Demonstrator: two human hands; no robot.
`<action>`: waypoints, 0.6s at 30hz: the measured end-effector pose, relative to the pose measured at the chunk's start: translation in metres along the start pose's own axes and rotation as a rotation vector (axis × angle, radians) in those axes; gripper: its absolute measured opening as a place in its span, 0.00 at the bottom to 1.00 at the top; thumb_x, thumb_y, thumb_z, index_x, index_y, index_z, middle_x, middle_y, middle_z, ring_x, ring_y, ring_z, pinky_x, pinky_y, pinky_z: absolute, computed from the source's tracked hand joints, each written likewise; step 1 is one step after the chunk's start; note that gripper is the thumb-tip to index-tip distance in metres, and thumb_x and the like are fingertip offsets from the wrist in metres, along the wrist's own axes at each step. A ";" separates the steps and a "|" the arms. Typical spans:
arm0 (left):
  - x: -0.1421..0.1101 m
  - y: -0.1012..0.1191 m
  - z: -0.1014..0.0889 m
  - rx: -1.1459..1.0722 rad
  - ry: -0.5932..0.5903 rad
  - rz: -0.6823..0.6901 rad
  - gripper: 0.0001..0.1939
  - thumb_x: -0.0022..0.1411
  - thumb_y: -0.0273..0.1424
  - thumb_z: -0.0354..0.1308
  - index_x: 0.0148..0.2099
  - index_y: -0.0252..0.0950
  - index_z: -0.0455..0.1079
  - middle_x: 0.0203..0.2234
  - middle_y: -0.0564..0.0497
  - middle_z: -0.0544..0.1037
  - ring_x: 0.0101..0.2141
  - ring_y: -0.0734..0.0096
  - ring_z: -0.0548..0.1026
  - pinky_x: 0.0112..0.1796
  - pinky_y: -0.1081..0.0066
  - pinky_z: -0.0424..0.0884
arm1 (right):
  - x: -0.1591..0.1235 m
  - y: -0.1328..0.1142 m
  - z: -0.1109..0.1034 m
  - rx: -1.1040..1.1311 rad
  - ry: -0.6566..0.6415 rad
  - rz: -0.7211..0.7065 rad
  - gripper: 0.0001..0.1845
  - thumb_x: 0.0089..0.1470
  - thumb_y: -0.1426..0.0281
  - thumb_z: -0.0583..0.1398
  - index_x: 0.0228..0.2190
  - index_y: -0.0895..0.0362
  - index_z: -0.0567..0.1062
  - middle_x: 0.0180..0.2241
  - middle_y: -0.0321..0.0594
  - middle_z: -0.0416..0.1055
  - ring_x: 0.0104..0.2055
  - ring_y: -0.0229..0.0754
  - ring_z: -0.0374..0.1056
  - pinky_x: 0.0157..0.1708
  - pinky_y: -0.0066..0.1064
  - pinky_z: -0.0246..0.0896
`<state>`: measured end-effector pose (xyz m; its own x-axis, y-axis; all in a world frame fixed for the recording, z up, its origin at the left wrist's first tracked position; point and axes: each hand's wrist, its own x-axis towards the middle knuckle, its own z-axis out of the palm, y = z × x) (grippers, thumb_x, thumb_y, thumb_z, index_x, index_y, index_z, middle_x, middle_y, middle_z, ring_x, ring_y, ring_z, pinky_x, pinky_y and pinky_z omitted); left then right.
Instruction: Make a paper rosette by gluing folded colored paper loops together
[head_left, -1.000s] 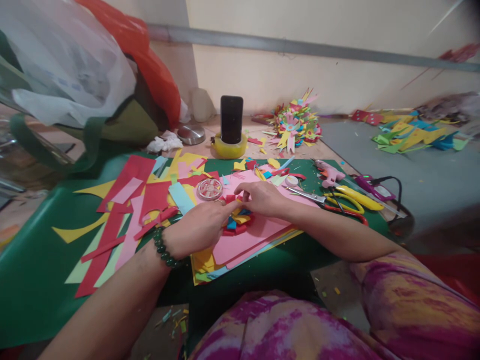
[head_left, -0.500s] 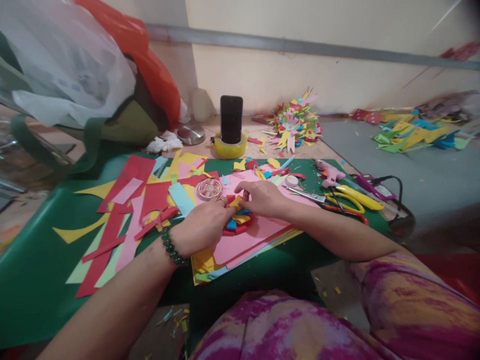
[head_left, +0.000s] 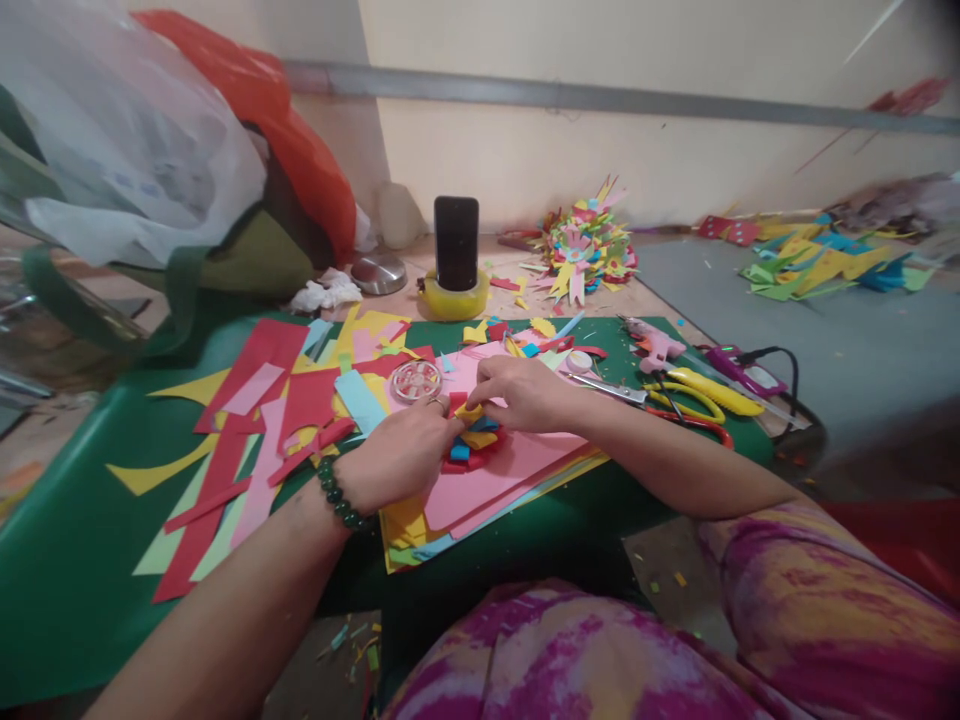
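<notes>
A paper flower (head_left: 480, 440) of red, blue and yellow looped strips lies on a stack of pink paper sheets (head_left: 517, 475). At its left edge my left hand (head_left: 405, 448), with a green bead bracelet, has its fingers closed on the flower. My right hand (head_left: 525, 393) reaches in from the other side, thumb and forefinger pinched at a yellow paper strip (head_left: 469, 412) on top. The exact fingertip contact is partly hidden. Just behind my left fingers sits a round clear case with red bits (head_left: 417, 380).
Scissors (head_left: 622, 388), a pink glue gun (head_left: 658, 350) and a yellow cutter (head_left: 716, 390) lie to the right. Coloured paper scraps (head_left: 259, 375) cover the mat's left side. A phone (head_left: 456, 243) stands in a yellow tape roll (head_left: 454, 298), with a paper-flower bunch (head_left: 589, 248) beyond.
My left fingers have drawn back from my right fingertips to the flower's left edge, uncovering the yellow strip. My right hand stays nearly in place. The view has shifted slightly.
</notes>
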<state>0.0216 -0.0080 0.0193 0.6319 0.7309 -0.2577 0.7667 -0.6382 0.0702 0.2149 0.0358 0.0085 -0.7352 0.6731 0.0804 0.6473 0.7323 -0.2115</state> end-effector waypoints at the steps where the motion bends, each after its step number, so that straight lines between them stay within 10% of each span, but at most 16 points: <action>1: 0.000 0.000 0.001 -0.008 0.003 0.003 0.17 0.64 0.21 0.50 0.52 0.34 0.73 0.44 0.41 0.74 0.43 0.58 0.75 0.40 0.65 0.73 | 0.001 -0.001 0.000 -0.036 -0.034 -0.008 0.16 0.56 0.76 0.58 0.40 0.53 0.84 0.34 0.44 0.72 0.39 0.43 0.65 0.32 0.31 0.51; 18: -0.005 -0.010 -0.004 -0.123 0.000 0.014 0.10 0.64 0.23 0.49 0.37 0.32 0.73 0.34 0.43 0.78 0.37 0.60 0.76 0.37 0.65 0.68 | 0.007 0.004 -0.004 -0.250 -0.252 -0.207 0.19 0.61 0.77 0.55 0.45 0.51 0.82 0.41 0.48 0.70 0.42 0.47 0.60 0.36 0.36 0.45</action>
<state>0.0116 -0.0039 0.0240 0.6429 0.7219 -0.2559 0.7657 -0.6139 0.1920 0.2128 0.0443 0.0121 -0.8612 0.4853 -0.1511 0.4868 0.8730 0.0294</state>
